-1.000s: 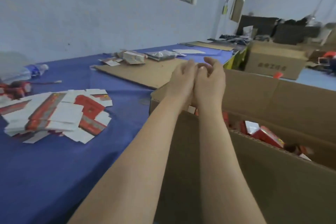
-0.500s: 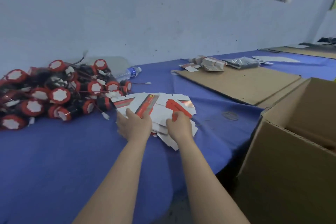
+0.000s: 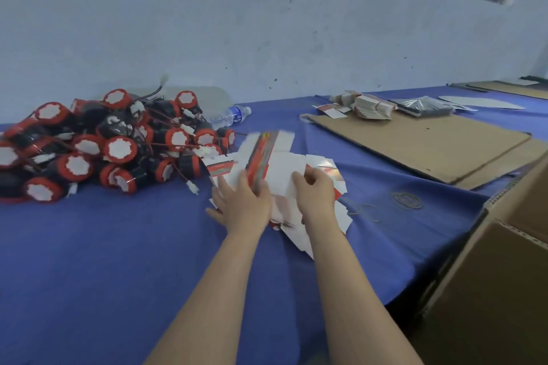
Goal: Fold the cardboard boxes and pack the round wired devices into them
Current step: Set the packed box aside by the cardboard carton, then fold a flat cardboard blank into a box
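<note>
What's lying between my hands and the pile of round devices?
Nothing bulky. The left hand and right hand grip a blank above the stack. The devices lie just left, with only a loose white plug on the cloth between.

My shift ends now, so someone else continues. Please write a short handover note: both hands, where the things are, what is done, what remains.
Left hand: on the stack of flat cartons, fingers spread; grip unclear.
Right hand: pinches the raised blank, which is blurred.
Pile of round wired devices: left of the stack, no hand on it.
Large brown box: right edge, contents hidden.
Done: this blank is not yet folded.
Left: fold it, put a device in, repeat.
</note>
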Demonstrator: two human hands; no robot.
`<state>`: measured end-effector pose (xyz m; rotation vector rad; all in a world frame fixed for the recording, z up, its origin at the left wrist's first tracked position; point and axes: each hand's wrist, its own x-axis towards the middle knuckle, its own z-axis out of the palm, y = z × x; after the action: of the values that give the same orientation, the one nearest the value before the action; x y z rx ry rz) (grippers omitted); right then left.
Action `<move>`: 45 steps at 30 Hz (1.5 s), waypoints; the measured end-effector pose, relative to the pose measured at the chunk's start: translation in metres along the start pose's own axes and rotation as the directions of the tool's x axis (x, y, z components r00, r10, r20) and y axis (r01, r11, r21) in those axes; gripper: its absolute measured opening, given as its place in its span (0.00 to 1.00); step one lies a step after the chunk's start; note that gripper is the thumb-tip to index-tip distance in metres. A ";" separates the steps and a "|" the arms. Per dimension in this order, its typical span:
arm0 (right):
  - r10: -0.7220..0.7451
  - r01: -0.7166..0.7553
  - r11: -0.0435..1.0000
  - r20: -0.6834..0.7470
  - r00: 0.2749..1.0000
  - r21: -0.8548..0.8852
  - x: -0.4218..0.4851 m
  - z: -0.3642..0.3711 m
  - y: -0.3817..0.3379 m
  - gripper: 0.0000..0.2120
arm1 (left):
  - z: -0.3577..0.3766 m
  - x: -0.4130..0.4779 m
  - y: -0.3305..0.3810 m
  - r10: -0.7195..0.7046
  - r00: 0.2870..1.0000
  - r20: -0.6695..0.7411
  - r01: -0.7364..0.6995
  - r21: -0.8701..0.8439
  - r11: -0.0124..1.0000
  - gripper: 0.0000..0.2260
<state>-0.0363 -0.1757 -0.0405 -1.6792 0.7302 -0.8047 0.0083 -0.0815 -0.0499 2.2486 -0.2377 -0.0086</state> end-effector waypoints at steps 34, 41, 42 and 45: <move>-0.462 0.434 0.886 0.370 0.806 0.163 -0.141 0.203 -0.022 0.13 | -0.167 0.018 -0.165 -0.271 0.686 -0.675 -0.249 -0.567 0.785 0.21; -0.517 0.484 0.855 0.367 0.773 0.187 -0.147 0.205 -0.024 0.25 | -0.165 0.018 -0.172 -0.137 0.634 -0.761 -0.186 -0.322 0.928 0.18; -0.519 0.487 0.854 0.365 0.773 0.185 -0.147 0.205 -0.025 0.27 | -0.165 0.017 -0.171 -0.151 0.637 -0.756 -0.197 -0.349 0.916 0.18; -0.501 0.486 0.863 0.364 0.785 0.140 -0.145 0.207 -0.021 0.26 | -0.166 0.017 -0.166 -0.240 0.680 -0.693 -0.219 -0.504 0.835 0.18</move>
<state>0.0484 0.0597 -0.0801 -1.9478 -0.0196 -0.7914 0.0678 0.1457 -0.0700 1.4952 0.2123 0.7380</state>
